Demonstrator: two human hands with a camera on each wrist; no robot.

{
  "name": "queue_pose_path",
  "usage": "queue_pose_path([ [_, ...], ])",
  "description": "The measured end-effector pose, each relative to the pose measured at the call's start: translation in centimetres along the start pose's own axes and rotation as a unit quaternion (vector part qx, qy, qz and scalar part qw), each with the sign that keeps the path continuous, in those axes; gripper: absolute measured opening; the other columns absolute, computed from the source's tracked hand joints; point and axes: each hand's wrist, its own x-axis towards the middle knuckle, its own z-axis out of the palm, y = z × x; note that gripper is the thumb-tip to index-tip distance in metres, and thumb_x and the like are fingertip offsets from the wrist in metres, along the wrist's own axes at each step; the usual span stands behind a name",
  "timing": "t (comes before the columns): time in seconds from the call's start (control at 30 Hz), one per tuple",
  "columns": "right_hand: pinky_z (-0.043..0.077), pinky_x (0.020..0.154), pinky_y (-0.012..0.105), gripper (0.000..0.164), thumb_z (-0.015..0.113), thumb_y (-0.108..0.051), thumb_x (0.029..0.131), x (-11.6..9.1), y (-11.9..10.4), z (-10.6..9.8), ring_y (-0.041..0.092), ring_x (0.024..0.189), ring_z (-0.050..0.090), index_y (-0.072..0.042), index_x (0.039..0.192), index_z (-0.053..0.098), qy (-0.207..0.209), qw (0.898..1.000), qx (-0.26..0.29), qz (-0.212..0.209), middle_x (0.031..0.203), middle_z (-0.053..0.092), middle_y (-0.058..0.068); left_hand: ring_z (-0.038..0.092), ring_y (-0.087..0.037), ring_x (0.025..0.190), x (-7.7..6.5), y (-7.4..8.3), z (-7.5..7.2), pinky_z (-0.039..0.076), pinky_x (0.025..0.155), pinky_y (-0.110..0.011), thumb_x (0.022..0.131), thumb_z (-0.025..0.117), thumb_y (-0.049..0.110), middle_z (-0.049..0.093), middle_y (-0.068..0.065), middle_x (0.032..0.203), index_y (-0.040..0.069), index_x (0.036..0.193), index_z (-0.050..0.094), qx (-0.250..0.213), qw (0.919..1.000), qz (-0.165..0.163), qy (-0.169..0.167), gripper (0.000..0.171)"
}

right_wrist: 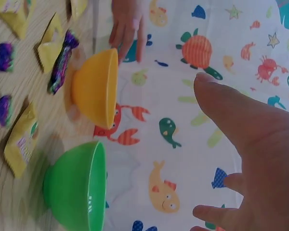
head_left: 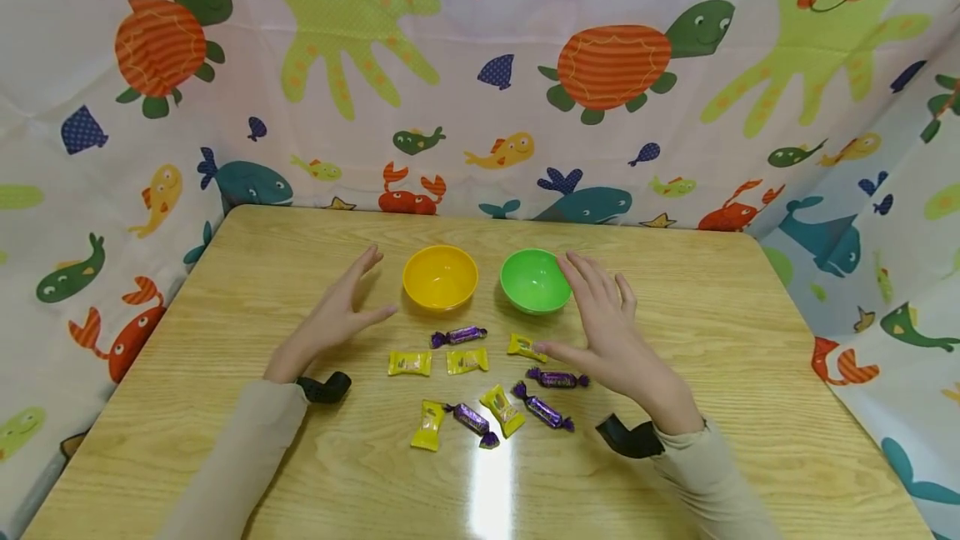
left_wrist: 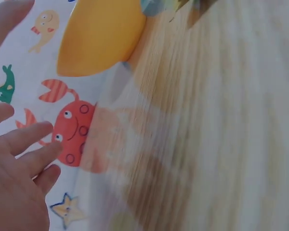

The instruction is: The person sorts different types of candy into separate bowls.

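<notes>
Beside the yellow bowl [head_left: 440, 280], on its left, my left hand [head_left: 330, 319] is held with thumb and fingers spread apart. It holds nothing, and the left wrist view shows its fingers [left_wrist: 33, 144] apart from the bowl. My right hand [head_left: 617, 336] is at the right of the green bowl [head_left: 536, 283], thumb and fingers spread and nothing between them. In the head view its thumb overlaps a yellow-wrapped candy [head_left: 525, 347]; the right wrist view shows the hand raised off the table. Both bowls look bare inside.
Several yellow-wrapped candies [head_left: 409, 363] and purple-wrapped candies [head_left: 546, 412] lie scattered in front of the bowls on the wooden table [head_left: 360, 473]. A cloth [head_left: 450, 107] printed with sea animals hangs behind the table and along its sides. Black wrist devices [head_left: 628, 437] sit at both cuffs.
</notes>
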Motion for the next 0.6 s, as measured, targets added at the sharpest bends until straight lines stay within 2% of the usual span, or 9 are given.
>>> queue_pose_path([
  [0.1, -0.004, 0.113, 0.064, 0.108, 0.079, -0.045, 0.083, 0.7, -0.8, 0.3, 0.035, 0.146, 0.014, -0.015, 0.16, 0.011, -0.003, 1.0, 0.008, -0.006, 0.162, 0.017, 0.012, 0.019, -0.03, 0.149, 0.8, -0.3, 0.3, 0.015, 0.117, -0.059, 0.09, 0.075, 0.034, 0.022, -0.007, 0.163, 0.032, 0.16, 0.005, -0.038, 0.9992, -0.003, -0.009, 0.099],
  [0.2, -0.004, 0.114, 0.062, 0.106, 0.079, -0.044, 0.083, 1.3, -1.7, 0.6, 0.035, 0.145, 0.017, -0.014, 0.16, 0.011, -0.005, 1.0, 0.016, -0.012, 0.161, 0.02, 0.014, 0.021, -0.028, 0.149, 1.5, -0.5, 0.7, 0.017, 0.118, -0.056, 0.089, 0.076, 0.036, 0.023, -0.005, 0.163, 0.034, 0.16, 0.005, -0.05, 0.9987, -0.003, -0.013, 0.1],
  [0.3, -0.005, 0.115, 0.06, 0.104, 0.077, -0.045, 0.085, 2.0, -2.4, 1.0, 0.034, 0.144, 0.018, -0.015, 0.16, 0.012, -0.011, 0.999, 0.027, -0.017, 0.16, 0.022, 0.013, 0.023, -0.028, 0.148, 2.1, -0.8, 1.2, 0.017, 0.118, -0.055, 0.088, 0.077, 0.034, 0.024, -0.006, 0.162, 0.032, 0.16, 0.007, -0.07, 0.9974, 0.002, -0.015, 0.1],
  [0.47, -0.003, 0.114, 0.061, 0.1, 0.075, -0.046, 0.087, 3.0, -3.6, 2.0, 0.031, 0.145, 0.018, -0.015, 0.16, 0.012, -0.026, 0.998, 0.039, -0.033, 0.161, 0.021, 0.009, 0.023, -0.028, 0.148, 3.1, -1.4, 1.9, 0.016, 0.12, -0.051, 0.088, 0.078, 0.022, 0.023, -0.008, 0.162, 0.031, 0.16, 0.008, -0.138, 0.9898, 0.017, -0.032, 0.101],
  [0.6, -0.001, 0.115, 0.061, 0.096, 0.074, -0.044, 0.089, 3.7, -4.6, 3.1, 0.031, 0.145, 0.019, -0.013, 0.159, 0.016, -0.047, 0.997, 0.041, -0.049, 0.161, 0.02, 0.008, 0.024, -0.03, 0.147, 3.7, -1.9, 2.3, 0.016, 0.12, -0.05, 0.087, 0.079, 0.018, 0.021, -0.01, 0.163, 0.029, 0.16, 0.007, -0.158, 0.986, 0.025, -0.047, 0.104],
])
